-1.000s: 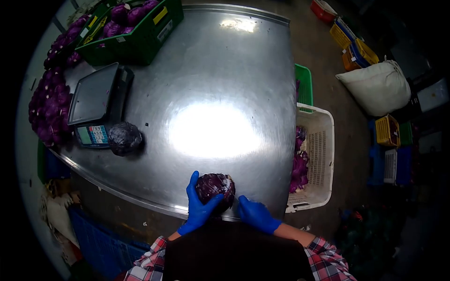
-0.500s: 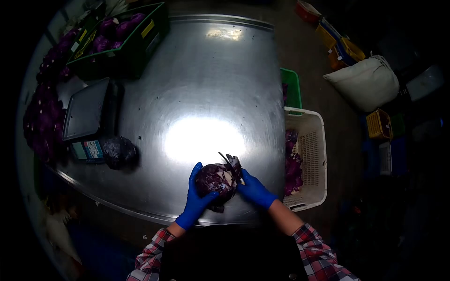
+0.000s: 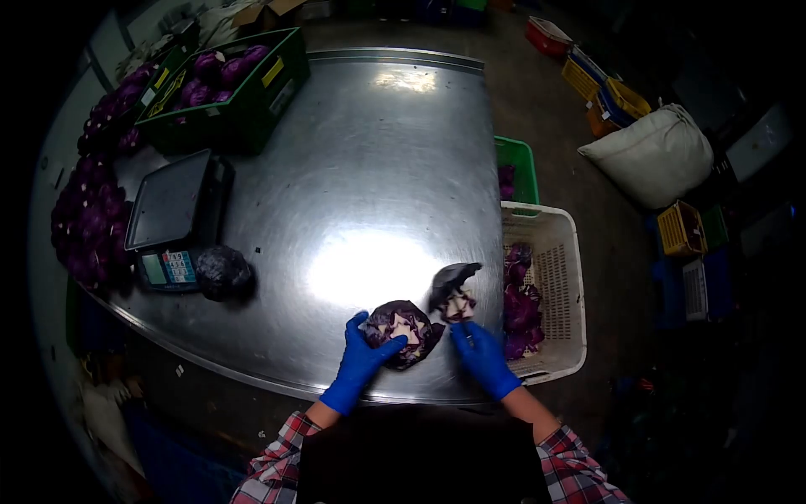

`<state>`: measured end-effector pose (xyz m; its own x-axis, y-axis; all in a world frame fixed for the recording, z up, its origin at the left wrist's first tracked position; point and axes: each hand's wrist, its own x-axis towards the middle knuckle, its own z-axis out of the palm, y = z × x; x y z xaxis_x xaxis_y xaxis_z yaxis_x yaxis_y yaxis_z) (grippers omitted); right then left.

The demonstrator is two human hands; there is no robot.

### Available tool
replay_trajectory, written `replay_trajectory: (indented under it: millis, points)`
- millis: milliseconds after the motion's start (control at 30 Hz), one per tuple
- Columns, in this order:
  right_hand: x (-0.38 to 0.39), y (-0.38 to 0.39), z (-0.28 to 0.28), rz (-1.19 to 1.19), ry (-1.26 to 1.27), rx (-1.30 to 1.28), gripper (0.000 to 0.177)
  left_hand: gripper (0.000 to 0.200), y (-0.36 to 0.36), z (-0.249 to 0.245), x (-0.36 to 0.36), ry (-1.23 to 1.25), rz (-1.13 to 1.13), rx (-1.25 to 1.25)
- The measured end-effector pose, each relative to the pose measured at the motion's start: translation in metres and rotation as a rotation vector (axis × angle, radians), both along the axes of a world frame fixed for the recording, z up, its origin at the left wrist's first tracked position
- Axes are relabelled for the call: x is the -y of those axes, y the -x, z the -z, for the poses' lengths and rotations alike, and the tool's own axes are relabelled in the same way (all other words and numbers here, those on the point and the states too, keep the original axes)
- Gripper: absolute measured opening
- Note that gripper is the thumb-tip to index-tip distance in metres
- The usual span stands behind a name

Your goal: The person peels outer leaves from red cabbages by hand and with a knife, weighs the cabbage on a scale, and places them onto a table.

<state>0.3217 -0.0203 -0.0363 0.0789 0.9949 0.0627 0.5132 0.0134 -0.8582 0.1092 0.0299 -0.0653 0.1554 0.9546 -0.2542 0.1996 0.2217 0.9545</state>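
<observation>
A red cabbage head (image 3: 405, 330) lies near the front edge of the steel table (image 3: 369, 168). My left hand (image 3: 363, 363), in a blue glove, holds it from the left. My right hand (image 3: 482, 356), also gloved in blue, holds up a peeled-off outer leaf (image 3: 453, 290) just right of the head, close to the table's right edge.
A wrapped cabbage (image 3: 222, 270) sits beside a digital scale (image 3: 172, 214) at the left. A green crate of cabbages (image 3: 222, 80) stands at the back left, with more cabbages (image 3: 88, 210) piled along the left. A white basket (image 3: 550, 290) holding purple leaves stands right of the table.
My right hand has pulled an outer leaf away from the cabbage and moved it to the right. The left hand stays on the head.
</observation>
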Motion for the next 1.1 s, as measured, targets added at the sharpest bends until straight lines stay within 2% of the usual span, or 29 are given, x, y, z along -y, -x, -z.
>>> replay_trajectory:
  millis: [67, 133, 200, 267, 333, 367, 400, 467, 500, 533, 600, 633, 667, 700, 733, 800, 833, 867, 900, 933, 967, 1000, 1033, 1067, 1100]
  points:
    - [-0.005, 0.022, -0.016, -0.051, 0.256, -0.096, 0.054, 0.113, -0.008, -0.012, 0.001, 0.005, 0.061, 0.162]
    - [-0.01, 0.022, -0.007, -0.036, 0.174, -0.05, 0.052, 0.109, -0.01, 0.0, 0.006, -0.018, 0.064, 0.153]
    - [-0.016, 0.009, -0.002, -0.154, 0.342, 0.049, 0.054, 0.104, -0.01, 0.001, 0.01, -0.032, 0.063, 0.146]
    - [-0.021, 0.003, 0.018, -0.109, 0.267, 0.071, 0.049, 0.1, -0.013, -0.011, 0.011, -0.069, 0.066, 0.094]
    - [-0.036, -0.008, 0.035, 0.089, 0.754, -0.292, 0.04, 0.101, -0.006, -0.002, 0.013, -0.101, 0.097, 0.181]
    - [-0.036, -0.006, 0.034, 0.104, 0.687, -0.323, 0.036, 0.104, -0.004, 0.002, 0.011, -0.048, 0.088, 0.305]
    - [-0.033, -0.005, 0.033, 0.097, 0.699, -0.324, 0.036, 0.104, 0.003, 0.005, 0.016, -0.039, 0.079, 0.301]
    - [-0.04, -0.005, 0.031, 0.042, 0.623, -0.427, 0.034, 0.108, 0.014, 0.012, 0.01, -0.133, 0.161, 0.132]
    - [-0.041, -0.01, 0.082, 0.012, 0.417, -0.379, 0.035, 0.11, 0.015, 0.006, 0.011, -0.094, 0.166, 0.095]
    - [-0.048, -0.011, 0.066, 0.026, 0.59, -0.414, 0.041, 0.11, 0.015, 0.001, 0.011, -0.093, 0.167, 0.094]
    - [-0.051, -0.005, 0.048, 0.159, 0.651, -0.515, 0.057, 0.11, 0.01, -0.005, 0.009, -0.068, 0.143, 0.179]
    - [-0.046, 0.001, 0.031, 0.124, 0.545, -0.47, 0.066, 0.109, 0.012, -0.004, 0.01, -0.138, 0.178, 0.033]
    - [-0.041, 0.007, 0.009, 0.086, 0.439, -0.42, 0.075, 0.107, 0.01, -0.013, 0.004, -0.109, 0.27, 0.065]
    - [-0.036, 0.013, -0.012, -0.022, 0.469, -0.254, 0.083, 0.107, 0.012, -0.007, 0.003, -0.18, 0.271, 0.006]
    - [-0.028, 0.02, -0.01, -0.125, 0.3, -0.178, 0.081, 0.106, 0.014, 0.001, 0.005, -0.246, 0.274, -0.055]
    - [-0.019, 0.026, 0.002, -0.156, 0.239, -0.135, 0.068, 0.103, 0.011, 0.008, 0.002, -0.229, 0.246, 0.03]
    - [-0.019, 0.023, 0.005, -0.155, 0.236, -0.133, 0.068, 0.101, 0.009, 0.008, -0.001, -0.22, 0.214, 0.117]
    - [-0.02, 0.016, 0.006, -0.146, 0.255, -0.137, 0.058, 0.101, 0.008, 0.007, -0.005, -0.226, 0.213, 0.118]
    - [-0.021, 0.012, 0.007, -0.137, 0.276, -0.144, 0.048, 0.097, 0.008, -0.006, -0.01, -0.291, 0.28, 0.057]
    - [-0.024, 0.009, 0.012, -0.137, 0.275, -0.145, 0.048, 0.093, 0.008, -0.019, -0.013, -0.355, 0.347, -0.006]
    - [-0.029, 0.006, 0.019, -0.115, 0.261, -0.114, 0.041, 0.087, 0.007, -0.032, -0.013, -0.364, 0.392, -0.14]
    - [-0.033, 0.005, 0.027, -0.093, 0.25, -0.086, 0.033, 0.087, 0.006, -0.031, -0.009, -0.363, 0.392, -0.143]
    - [-0.038, 0.005, 0.036, -0.011, 0.236, -0.155, 0.029, 0.085, 0.005, -0.027, -0.003, -0.337, 0.335, -0.203]
    - [-0.042, 0.002, 0.041, 0.014, 0.232, -0.117, 0.027, 0.083, 0.002, -0.024, -0.002, -0.325, 0.274, -0.262]
    - [-0.045, -0.004, 0.047, 0.059, 0.227, -0.133, 0.026, 0.079, -0.002, -0.021, 0.002, -0.422, 0.196, -0.305]
